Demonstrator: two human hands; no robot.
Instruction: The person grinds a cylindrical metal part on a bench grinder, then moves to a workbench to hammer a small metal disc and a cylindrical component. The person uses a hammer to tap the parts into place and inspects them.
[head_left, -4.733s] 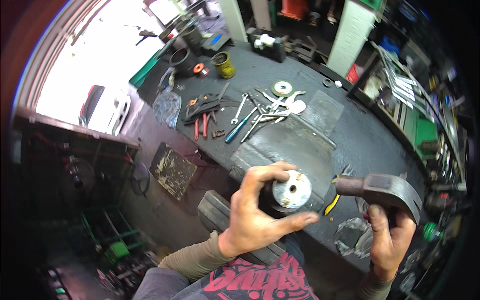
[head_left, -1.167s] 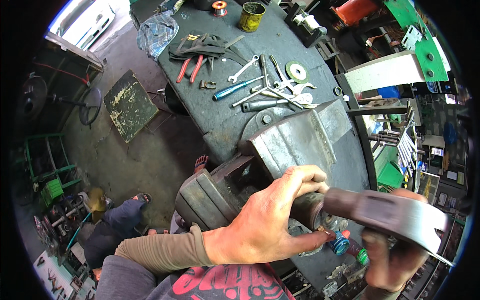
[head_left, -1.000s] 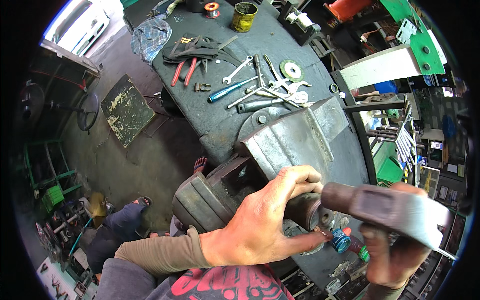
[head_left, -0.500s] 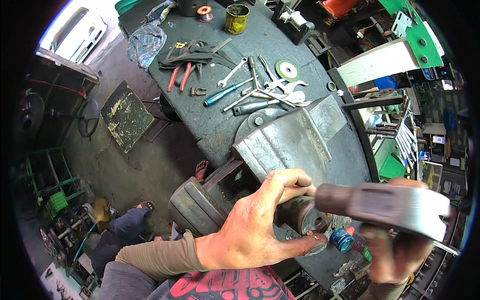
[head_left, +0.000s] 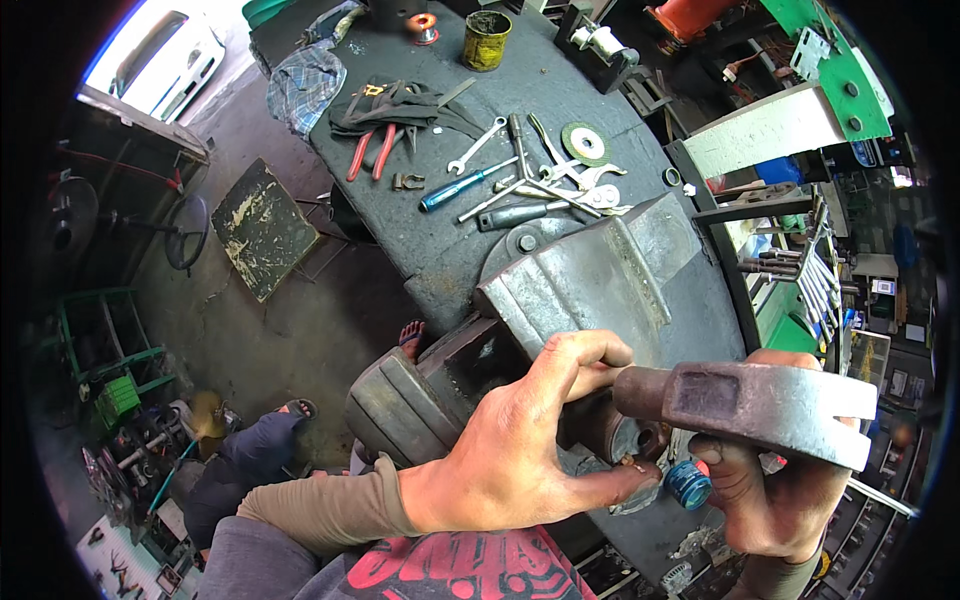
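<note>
My left hand (head_left: 520, 450) wraps around a dark round metal part (head_left: 610, 425) held at the jaws of a big grey bench vise (head_left: 590, 275). Thumb and fingers pinch the part from both sides. My right hand (head_left: 775, 500) grips a heavy steel hammer, and the hammer head (head_left: 750, 405) lies level with its round face touching or almost touching the part from the right. A small blue cap-like piece (head_left: 687, 483) sits just below the part, between my two hands.
Behind the vise on the dark round workbench (head_left: 440, 245) lie several wrenches (head_left: 520, 190), a blue-handled screwdriver (head_left: 452, 190), red-handled pliers (head_left: 372, 150), a green grinding disc (head_left: 586, 142) and a yellow tin (head_left: 487, 40). A checked cloth (head_left: 305, 80) hangs at the far edge. A flat plate (head_left: 262, 228) lies on the floor at left.
The view has tilted down and closer to the vise since the oldest frame. In the last second my left hand stayed on the part and the hammer head edged slightly lower toward it.
</note>
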